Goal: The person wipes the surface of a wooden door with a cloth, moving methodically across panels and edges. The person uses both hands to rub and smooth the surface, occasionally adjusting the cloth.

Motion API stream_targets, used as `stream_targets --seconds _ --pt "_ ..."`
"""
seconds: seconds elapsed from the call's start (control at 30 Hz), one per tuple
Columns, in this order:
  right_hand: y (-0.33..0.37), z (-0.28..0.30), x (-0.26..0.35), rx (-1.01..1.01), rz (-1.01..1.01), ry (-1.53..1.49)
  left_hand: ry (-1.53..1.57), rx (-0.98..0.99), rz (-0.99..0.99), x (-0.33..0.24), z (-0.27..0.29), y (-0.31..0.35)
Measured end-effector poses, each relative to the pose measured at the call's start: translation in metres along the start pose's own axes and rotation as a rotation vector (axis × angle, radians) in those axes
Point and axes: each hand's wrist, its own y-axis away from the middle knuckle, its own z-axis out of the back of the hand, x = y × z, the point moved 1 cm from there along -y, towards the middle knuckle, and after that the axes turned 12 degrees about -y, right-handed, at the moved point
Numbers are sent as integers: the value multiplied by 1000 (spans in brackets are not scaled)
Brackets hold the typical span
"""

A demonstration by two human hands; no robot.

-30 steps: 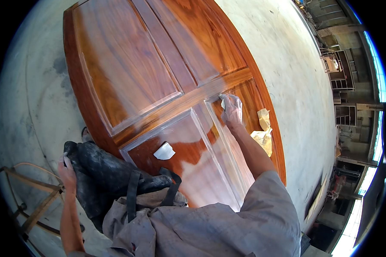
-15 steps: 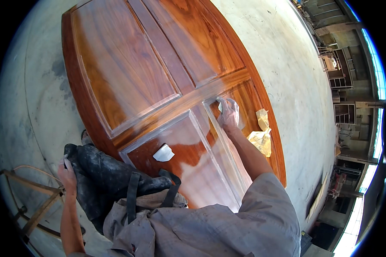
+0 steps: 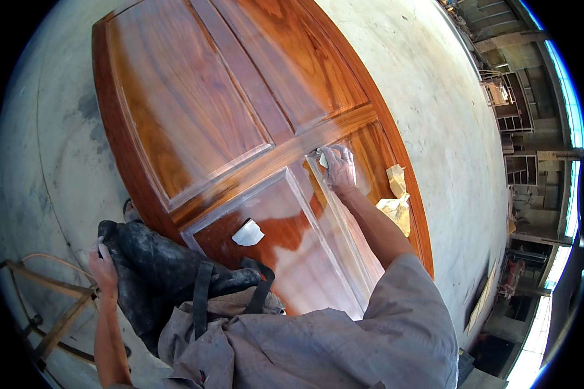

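Note:
A brown panelled wooden door (image 3: pixel 230 165) lies flat beneath me, glossy in parts and dulled by whitish dust in others. My right hand (image 3: pixel 339 167), dusty white, is closed on a small white piece of sandpaper (image 3: pixel 323 160), mostly hidden by the fingers. It presses at the upper corner of the narrow raised moulding, beside the crossrail. On the lower left panel rests a loose folded piece of white sandpaper (image 3: pixel 248 233). My left hand (image 3: pixel 102 264) lies against my bent knee in dark, dusty trousers (image 3: pixel 149 259), fingers extended, with nothing visible in it.
Crumpled yellowish paper (image 3: pixel 396 201) sits near the door's right edge. A wooden frame (image 3: pixel 61 318) stands at the lower left with a thin orange cord by it. Pale concrete floor (image 3: pixel 448 142) surrounds the door. Shelving units (image 3: pixel 520 170) line the far right.
My right hand has shifted slightly left along the moulding's corner, still holding the sandpaper. The left hand and the loose sandpaper stay where they were.

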Motion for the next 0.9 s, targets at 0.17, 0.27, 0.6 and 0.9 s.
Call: stream_targets --seconds 0.17,0.27,0.6,0.9 --pt "1 1 -16 87 76 43 -5 0 35 -8 5 4" --pt "-16 17 -38 -69 -279 -39 33 5 48 -14 4 1" --pt "-69 -21 -23 -26 90 -144 38 -26 4 -3 -3 1" --pt "-82 -10 -21 32 135 -74 87 -5 56 -8 4 6"
